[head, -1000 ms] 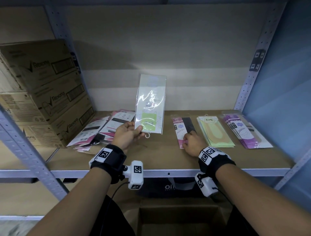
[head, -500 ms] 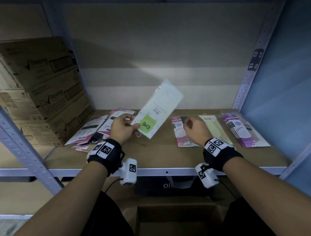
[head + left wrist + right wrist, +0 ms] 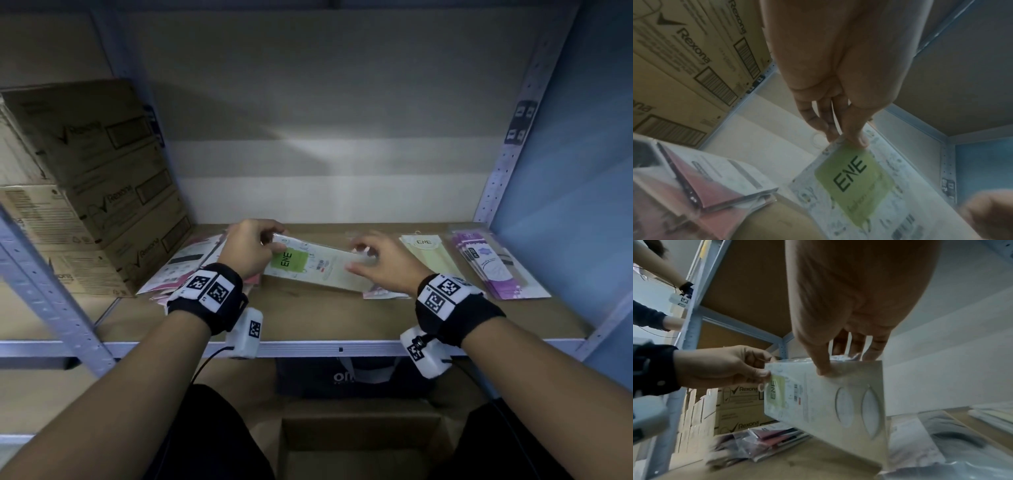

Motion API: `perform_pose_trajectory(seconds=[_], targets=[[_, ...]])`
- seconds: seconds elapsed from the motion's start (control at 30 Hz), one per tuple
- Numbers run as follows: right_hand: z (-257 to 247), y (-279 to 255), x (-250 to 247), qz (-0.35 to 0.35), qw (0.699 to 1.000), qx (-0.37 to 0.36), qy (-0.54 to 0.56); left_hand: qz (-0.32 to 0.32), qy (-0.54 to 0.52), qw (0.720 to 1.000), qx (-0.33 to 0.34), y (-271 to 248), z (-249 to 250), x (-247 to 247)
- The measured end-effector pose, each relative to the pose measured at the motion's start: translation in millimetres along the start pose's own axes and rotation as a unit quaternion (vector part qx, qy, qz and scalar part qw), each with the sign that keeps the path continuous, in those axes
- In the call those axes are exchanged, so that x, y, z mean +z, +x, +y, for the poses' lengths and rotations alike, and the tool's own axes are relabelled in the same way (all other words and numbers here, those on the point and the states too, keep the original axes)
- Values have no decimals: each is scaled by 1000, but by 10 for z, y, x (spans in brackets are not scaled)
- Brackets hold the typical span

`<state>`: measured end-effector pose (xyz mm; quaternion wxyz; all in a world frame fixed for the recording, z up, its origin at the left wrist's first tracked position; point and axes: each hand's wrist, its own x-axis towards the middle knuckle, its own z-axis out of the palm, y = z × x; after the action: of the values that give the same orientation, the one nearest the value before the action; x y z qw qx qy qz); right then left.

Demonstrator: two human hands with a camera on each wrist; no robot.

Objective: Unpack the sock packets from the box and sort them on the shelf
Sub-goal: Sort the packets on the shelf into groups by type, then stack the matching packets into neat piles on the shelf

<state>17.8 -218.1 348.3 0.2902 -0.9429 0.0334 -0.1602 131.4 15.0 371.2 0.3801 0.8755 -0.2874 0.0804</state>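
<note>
Green-labelled ENE sock packet [image 3: 313, 265] hangs sideways just above the shelf board [image 3: 308, 318] between your hands: your left hand [image 3: 248, 250] pinches its hook end, thumb against fingers, while your right hand [image 3: 383, 265] pinches the other end, thumb in front.

Dim throughout. Pale light pooled on the back wall [image 3: 329, 161]; broad shadow cast behind the cartons [image 3: 85, 178]. Wide-angle bending at the edges. Motion blur on the right hand [image 3: 380, 263]; wrist views soft, grainy.
</note>
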Motion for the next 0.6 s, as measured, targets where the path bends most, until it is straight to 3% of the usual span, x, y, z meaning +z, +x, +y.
perform_pose_trajectory(seconds=[0.1,0.2,0.27,0.33,0.43,0.53,0.6], targets=[[-15,-6,52,17,1000,-17,-15,26,-23,999,23,34,22,0],[-57,23,44,88,995,-39,6,176,-54,982,40,13,89,56],[-121,23,35,137,987,-78,20,208,-110,972,-1,-30,165,142],[-214,-5,37,169,978,-115,28,104,-217,968,-77,-84,282,248],[-292,-33,107,188,967,-172,-13,-33,-385,911,-142,-167,453,377],[-371,-79,220,191,958,-205,-66,-69,-503,846,-166,-248,596,463],[-416,-129,270,186,956,-207,-94,-58,-517,835,-178,-266,612,498]])
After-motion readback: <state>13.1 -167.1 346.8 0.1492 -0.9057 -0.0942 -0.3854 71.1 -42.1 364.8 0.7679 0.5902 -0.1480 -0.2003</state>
